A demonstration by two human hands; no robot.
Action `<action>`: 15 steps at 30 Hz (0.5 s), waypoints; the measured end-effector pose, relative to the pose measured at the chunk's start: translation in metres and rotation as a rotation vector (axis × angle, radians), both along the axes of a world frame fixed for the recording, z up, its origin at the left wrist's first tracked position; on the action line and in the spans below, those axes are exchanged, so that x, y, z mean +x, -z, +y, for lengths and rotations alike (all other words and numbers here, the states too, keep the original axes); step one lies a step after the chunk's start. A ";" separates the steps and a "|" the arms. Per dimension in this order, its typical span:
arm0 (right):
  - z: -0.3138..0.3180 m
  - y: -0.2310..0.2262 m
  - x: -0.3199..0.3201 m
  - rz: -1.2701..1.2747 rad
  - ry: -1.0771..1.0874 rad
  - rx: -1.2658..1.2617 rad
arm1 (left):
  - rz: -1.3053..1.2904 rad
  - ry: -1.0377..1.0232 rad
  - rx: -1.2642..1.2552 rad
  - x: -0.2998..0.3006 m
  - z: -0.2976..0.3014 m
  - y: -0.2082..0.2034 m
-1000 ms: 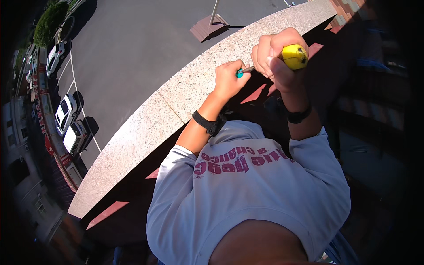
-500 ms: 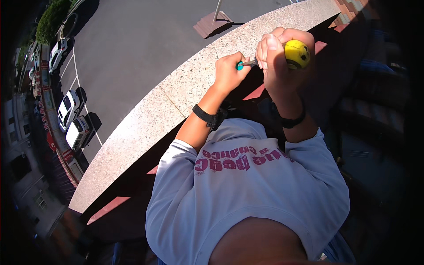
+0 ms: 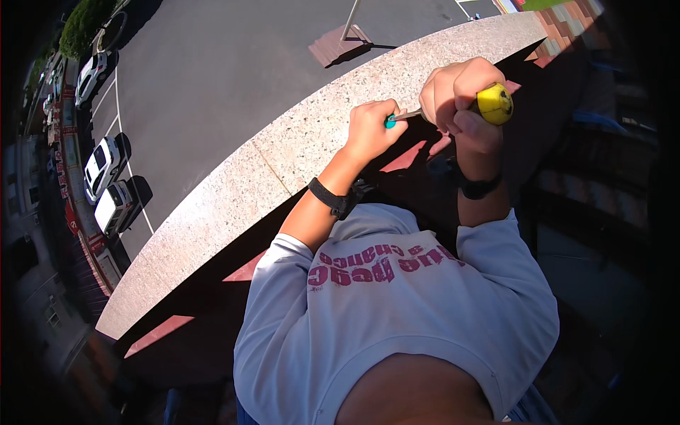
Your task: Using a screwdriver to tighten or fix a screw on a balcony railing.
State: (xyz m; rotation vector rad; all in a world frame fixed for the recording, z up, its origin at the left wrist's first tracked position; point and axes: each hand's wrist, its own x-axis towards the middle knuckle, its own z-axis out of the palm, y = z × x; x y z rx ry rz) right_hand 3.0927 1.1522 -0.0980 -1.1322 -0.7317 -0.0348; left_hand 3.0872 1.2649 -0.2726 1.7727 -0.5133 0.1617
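Note:
My right hand (image 3: 459, 95) is wrapped round a screwdriver (image 3: 494, 104), its rounded yellow-and-dark handle end sticking out past my fist. From the other side of the fist its thin metal shaft runs left toward my left hand (image 3: 371, 131). That hand is closed, pinching a small teal piece (image 3: 390, 122) between thumb and fingers. The shaft's tip meets the teal piece; whether it sits inside or just against it I cannot tell. Most of the teal piece is hidden by my fingers. Both wrists wear black bands.
Beyond my hands curves a broad speckled stone ledge (image 3: 283, 149). Past it, far below, lies a grey paved lot (image 3: 227, 85) with parked white cars (image 3: 103, 164) and a pole on a brick-coloured base (image 3: 340, 47). Dark shadow with reddish sunlit patches lies on the near side.
My right fist has turned and shifted slightly down and right with the screwdriver, showing its knuckles more. My left hand keeps its pinch, a little lower. The whole view has tilted slightly.

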 end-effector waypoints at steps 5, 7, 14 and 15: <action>0.020 0.002 -0.004 0.174 0.619 0.163 | 0.103 -0.006 -0.009 0.005 0.003 -0.004; 0.024 0.003 -0.003 0.134 1.003 0.074 | 0.067 -0.006 0.002 0.008 0.001 -0.007; 0.022 0.010 -0.023 -0.171 0.424 -0.186 | 0.003 -0.004 0.070 0.004 -0.002 0.000; 0.015 0.007 -0.021 -0.177 0.371 -0.200 | 0.001 0.007 0.070 0.004 -0.001 -0.002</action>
